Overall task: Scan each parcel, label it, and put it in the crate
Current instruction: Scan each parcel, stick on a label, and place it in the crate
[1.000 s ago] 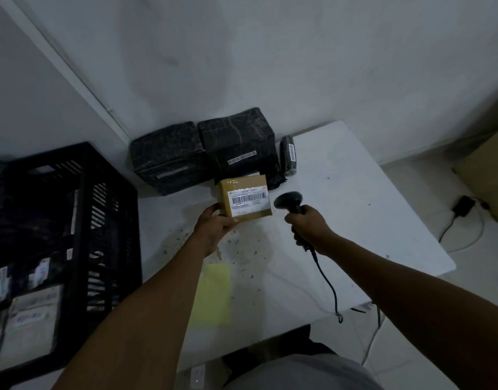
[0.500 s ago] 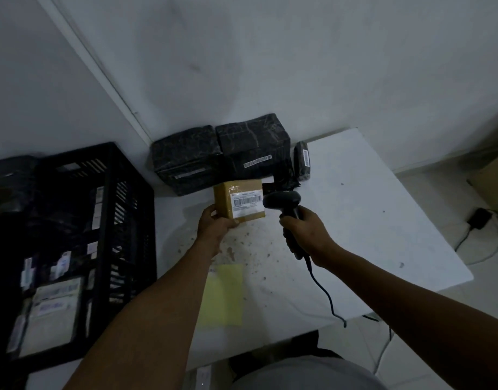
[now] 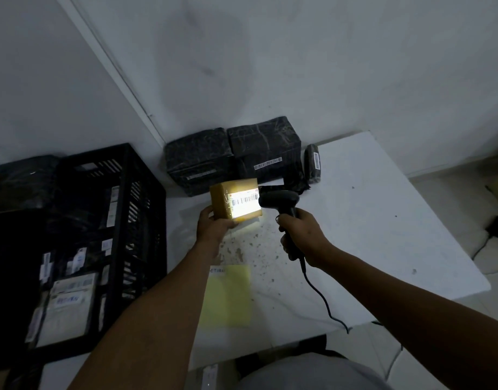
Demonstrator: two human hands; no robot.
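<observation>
**Scanner light on the brown parcel's barcode**

While the left hand (image 3: 214, 229) holds the small brown parcel (image 3: 233, 199) up above the table (image 3: 369, 220), fingers wrapped under its lower left corner, the right hand (image 3: 301, 235) grips the handle of a black barcode scanner (image 3: 281, 204) with all fingers closed round it. Its head sits just beside the parcel's right edge, and a bright patch of light washes over the white barcode label (image 3: 243, 202) on the face turned toward the person. The parcel hangs over the far left part of the table, clear of the surface, tilted slightly.

Along the far edge, against the wall, stand two black-wrapped parcels (image 3: 231, 156) side by side and touching, each with a pale barcode strip. A smaller black packet (image 3: 312, 164) stands just beside them on the right. A yellow sheet (image 3: 228, 296) lies flat near the table's near left corner, partly under the left forearm. The scanner's cable (image 3: 321, 299) trails down from the handle and over the near edge.

Left of the table stands a black slatted crate (image 3: 124, 220), with labelled packages inside it; how many I cannot tell in the dim light.
</observation>
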